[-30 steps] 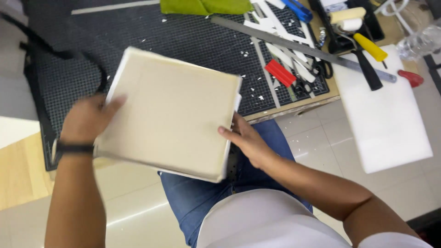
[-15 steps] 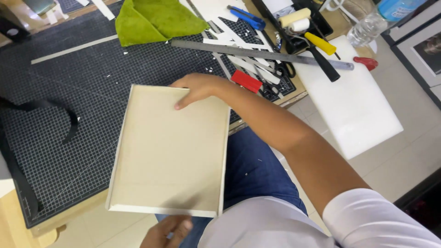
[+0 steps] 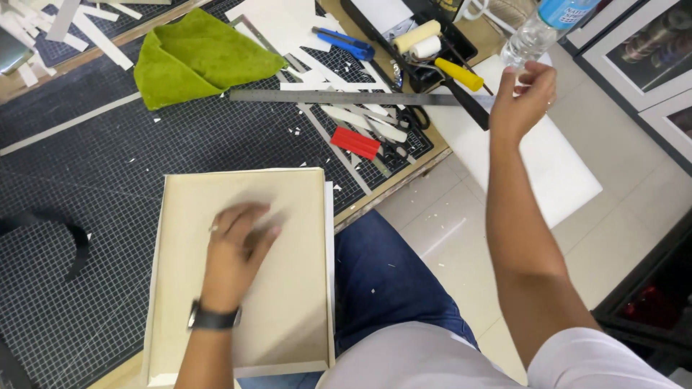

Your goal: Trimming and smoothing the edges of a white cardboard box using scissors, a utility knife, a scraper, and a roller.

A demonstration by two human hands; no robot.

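Cutting mat (image 3: 86,180): black, gridded, covers most of the bench; strewn with white paper offcuts.
Cream board (image 3: 288,238): a large flat cream panel lying on the mat's near edge, its near end overhanging toward the lap.
White sheet (image 3: 555,173): a foam-like slab on the floor side, right of the bench, well apart from the board.
Green cloth (image 3: 194,57): crumpled at the far side of the mat.
Steel ruler (image 3: 339,97): lies across the mat between the cloth and the tool tray.
Tool tray (image 3: 468,49): dark tray holding a small paint roller (image 3: 416,36) and a yellow-handled tool; other contents too cluttered to tell.
Plastic bottle (image 3: 537,29): clear, blue label, beyond the white sheet.
Red block (image 3: 355,142): small, beside scissors near the mat's edge.
Left hand (image 3: 238,248): palm down, fingers spread flat, pressing on the cream board; dark watch at the wrist.
Right hand (image 3: 522,101): raised over the white sheet, just below the bottle, fingers curled loosely; whether it pinches anything cannot be told.
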